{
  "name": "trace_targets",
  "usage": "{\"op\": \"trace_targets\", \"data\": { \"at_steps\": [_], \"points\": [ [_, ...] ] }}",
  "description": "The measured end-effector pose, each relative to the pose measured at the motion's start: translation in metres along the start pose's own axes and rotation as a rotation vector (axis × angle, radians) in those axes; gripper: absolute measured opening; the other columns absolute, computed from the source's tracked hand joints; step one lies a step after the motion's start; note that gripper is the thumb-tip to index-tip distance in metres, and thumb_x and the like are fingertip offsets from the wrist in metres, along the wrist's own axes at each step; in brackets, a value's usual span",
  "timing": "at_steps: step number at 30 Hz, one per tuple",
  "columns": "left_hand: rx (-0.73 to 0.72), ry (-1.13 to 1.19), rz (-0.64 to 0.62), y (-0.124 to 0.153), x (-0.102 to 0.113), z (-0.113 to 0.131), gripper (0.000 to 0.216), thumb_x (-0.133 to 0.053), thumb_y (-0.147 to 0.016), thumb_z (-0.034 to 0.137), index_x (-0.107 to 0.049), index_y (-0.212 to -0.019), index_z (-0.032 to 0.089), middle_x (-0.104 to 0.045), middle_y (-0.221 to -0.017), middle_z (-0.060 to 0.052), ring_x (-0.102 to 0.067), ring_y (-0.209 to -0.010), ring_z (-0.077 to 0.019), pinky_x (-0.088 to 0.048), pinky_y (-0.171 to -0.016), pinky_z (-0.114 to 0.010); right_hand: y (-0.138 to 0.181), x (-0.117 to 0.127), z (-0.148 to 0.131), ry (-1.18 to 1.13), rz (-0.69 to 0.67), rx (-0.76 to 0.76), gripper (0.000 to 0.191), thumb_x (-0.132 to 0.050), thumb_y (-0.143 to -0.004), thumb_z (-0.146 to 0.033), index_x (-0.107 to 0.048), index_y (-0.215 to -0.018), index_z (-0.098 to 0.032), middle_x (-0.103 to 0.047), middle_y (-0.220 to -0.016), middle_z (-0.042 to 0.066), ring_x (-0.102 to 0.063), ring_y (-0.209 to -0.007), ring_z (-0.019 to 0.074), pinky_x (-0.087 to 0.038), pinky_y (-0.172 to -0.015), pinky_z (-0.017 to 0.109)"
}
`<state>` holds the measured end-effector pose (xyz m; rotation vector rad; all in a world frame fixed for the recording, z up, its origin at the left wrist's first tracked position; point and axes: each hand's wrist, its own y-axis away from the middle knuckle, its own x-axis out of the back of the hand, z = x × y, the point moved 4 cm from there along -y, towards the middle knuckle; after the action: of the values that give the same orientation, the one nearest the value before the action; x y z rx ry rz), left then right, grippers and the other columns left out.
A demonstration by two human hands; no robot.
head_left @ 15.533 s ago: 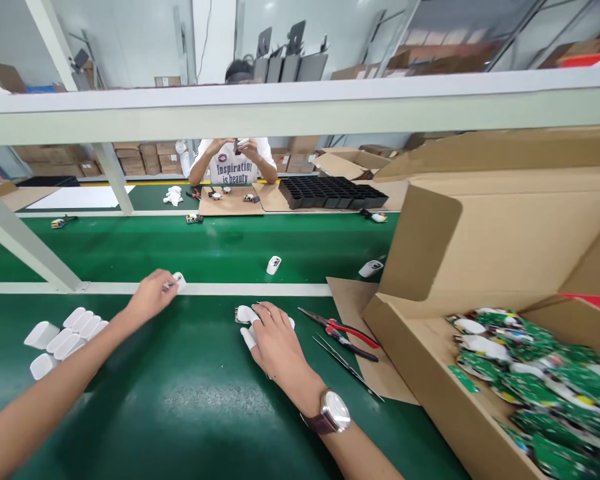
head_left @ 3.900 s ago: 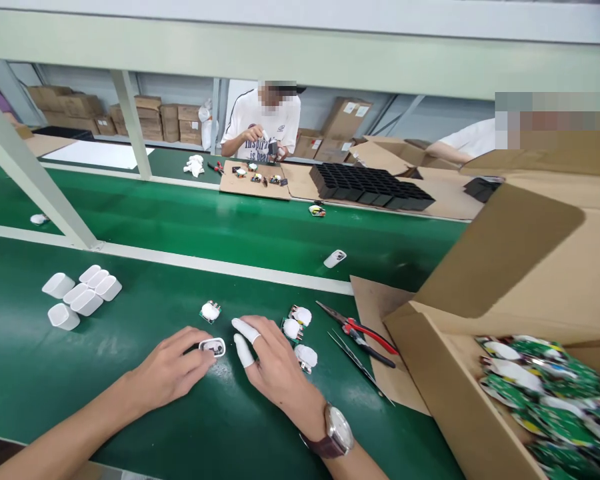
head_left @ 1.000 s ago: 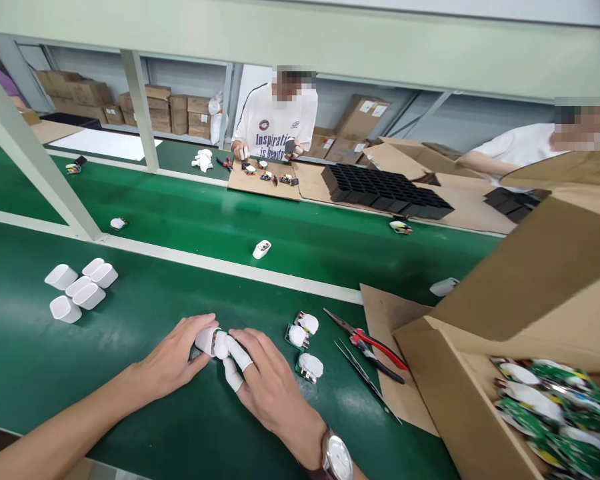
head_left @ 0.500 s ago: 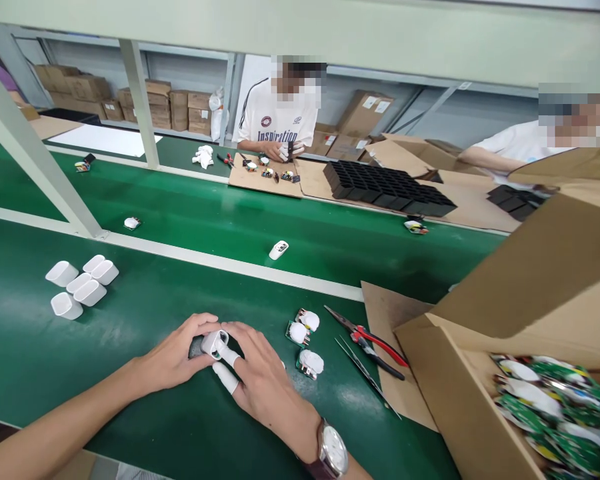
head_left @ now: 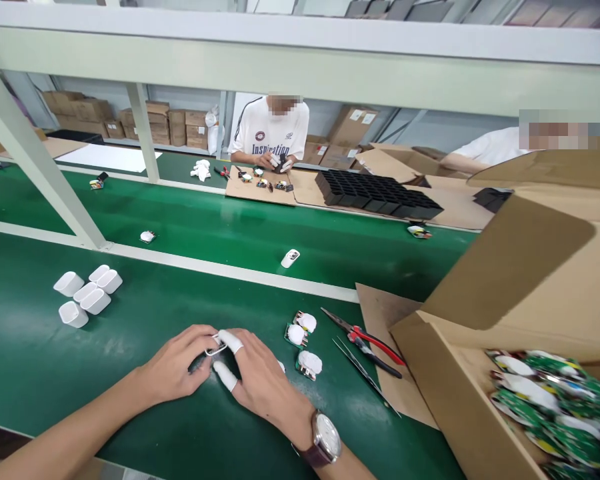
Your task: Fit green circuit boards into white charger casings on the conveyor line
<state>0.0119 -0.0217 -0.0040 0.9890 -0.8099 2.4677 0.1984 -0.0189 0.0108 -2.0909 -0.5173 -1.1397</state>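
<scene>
Between my two hands, a small white plastic housing (head_left: 215,348) with an open end is partly covered by fingers. My left hand (head_left: 177,363) is closed around its left side. My right hand (head_left: 260,377) wears white finger cots on thumb and index finger; the index finger presses at the housing's opening, while the thumb is held apart below. What lies inside the housing is mostly hidden. Right of my hands lie several circuit boards topped with white putty-like blobs (head_left: 309,365). Several empty white housings (head_left: 95,300) stand in a cluster at the left.
Long-nose pliers (head_left: 363,340) and tweezers (head_left: 363,373) lie beside a cardboard box (head_left: 430,360) full of boards. Beyond a metal rail, a green belt (head_left: 220,230) carries a white housing (head_left: 290,258). Two people sit across, near black trays (head_left: 375,193). A slanted post (head_left: 55,153) stands at left.
The white housing has tilted, and my right index finger has shifted over its rim. On the belt, the white housing and a board have moved right. My head view has tipped up slightly.
</scene>
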Motion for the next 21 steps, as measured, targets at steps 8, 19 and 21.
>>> {"op": "trace_targets", "data": {
  "at_steps": [8,19,21],
  "points": [
    [-0.115,-0.101,0.14,-0.01,0.01,0.014,0.011,-0.063,-0.103,0.013,-0.066,-0.105,0.023,-0.073,-0.121,-0.009,-0.074,-0.097,-0.0195,-0.062,-0.085,-0.032,0.008,0.039,0.028,0.163,0.09,-0.078,0.029,-0.049,-0.105,-0.016,-0.055,-0.133,-0.017,-0.068,-0.121,0.015,-0.066,-0.106,0.0298,-0.059,-0.091,0.049],
    [0.563,0.561,0.057,-0.079,0.028,-0.046,0.041,-0.069,-0.095,0.055,-0.071,-0.09,0.015,-0.08,-0.092,-0.014,-0.08,-0.084,-0.0269,-0.067,-0.077,-0.042,0.032,0.033,0.053,0.279,-0.309,-0.194,0.03,-0.063,-0.073,0.0,-0.064,-0.098,-0.018,-0.067,-0.103,0.011,-0.066,-0.092,0.028,-0.056,-0.078,0.039],
    [0.547,0.468,0.12,-0.114,0.036,-0.067,0.044,-0.071,-0.09,0.058,-0.071,-0.089,0.014,-0.08,-0.092,-0.015,-0.079,-0.086,-0.0285,-0.066,-0.079,-0.044,0.026,0.03,0.055,0.284,-0.285,-0.203,0.031,-0.063,-0.074,-0.001,-0.065,-0.1,-0.016,-0.067,-0.108,0.013,-0.065,-0.099,0.0304,-0.057,-0.086,0.042]
  ]
}}
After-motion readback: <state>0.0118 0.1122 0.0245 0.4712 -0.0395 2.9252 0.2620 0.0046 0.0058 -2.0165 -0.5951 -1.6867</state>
